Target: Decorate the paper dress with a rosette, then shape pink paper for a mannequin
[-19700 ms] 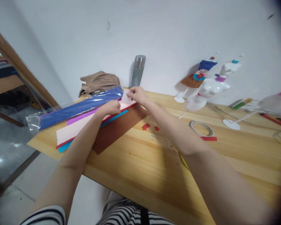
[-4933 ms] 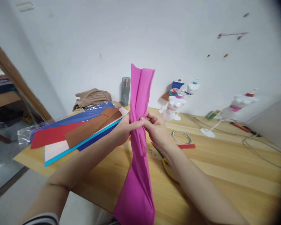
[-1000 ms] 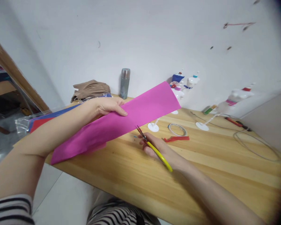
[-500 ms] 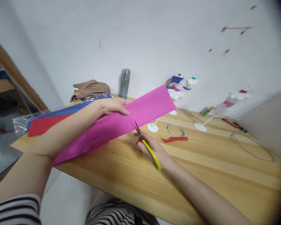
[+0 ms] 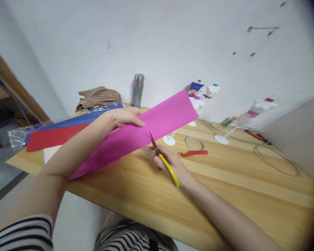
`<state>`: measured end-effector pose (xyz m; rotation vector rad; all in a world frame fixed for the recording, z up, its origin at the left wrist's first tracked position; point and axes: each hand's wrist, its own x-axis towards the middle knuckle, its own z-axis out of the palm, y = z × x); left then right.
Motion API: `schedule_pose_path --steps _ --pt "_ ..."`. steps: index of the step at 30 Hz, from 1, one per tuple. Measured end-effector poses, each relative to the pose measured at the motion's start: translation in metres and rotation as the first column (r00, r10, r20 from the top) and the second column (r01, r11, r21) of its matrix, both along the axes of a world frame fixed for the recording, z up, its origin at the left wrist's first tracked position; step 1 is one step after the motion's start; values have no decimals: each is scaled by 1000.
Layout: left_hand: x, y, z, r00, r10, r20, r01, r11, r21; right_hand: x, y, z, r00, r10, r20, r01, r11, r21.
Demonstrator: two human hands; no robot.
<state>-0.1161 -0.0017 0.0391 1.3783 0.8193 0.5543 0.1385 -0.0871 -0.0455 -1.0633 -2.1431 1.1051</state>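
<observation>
My left hand grips a long, folded bright pink sheet, thumb on top and fingers hidden beneath. It looks like paper or thin fabric, held slanting above the table, its far end up to the right. In my right hand is a pair of yellow-handled scissors. Their dark pointed blades face up and to the left, overlapping the sheet's lower edge in view. Whether the blades touch the sheet I cannot tell. A red strip lies on the wooden table to the right of this hand.
Small white mannequins on stands are at the back right, near a coiled white ring and a cable. A bottle and brown cloth stand by the wall. Red and blue sheets lie left.
The view has shifted slightly, uncovering a white piece beside the red sheet at the left. Both hands keep their hold on the pink sheet and the scissors, nearly still.
</observation>
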Motion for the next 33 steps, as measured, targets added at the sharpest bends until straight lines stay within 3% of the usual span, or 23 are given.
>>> schedule_pose_path --steps 8,13,17,21,27,33 --pt "1 -3 3 999 -13 -35 13 1000 5 -2 0 1 998 -22 57 21 1000 23" --pt "0 -10 8 995 74 -67 -76 997 -16 -5 2 4 997 -16 78 15 1000 13" --pt "-8 -8 10 989 145 -25 -145 989 -26 -8 11 14 998 21 59 -22 1000 17" --pt "-8 2 7 969 219 117 -219 976 -18 -3 29 32 998 -10 60 8 999 34" --pt "14 25 -24 898 308 313 -303 951 -66 19 47 47 997 -72 40 72 997 -4" --pt "30 46 -56 887 300 352 -271 954 -129 39 54 52 984 -80 161 83 997 -9"
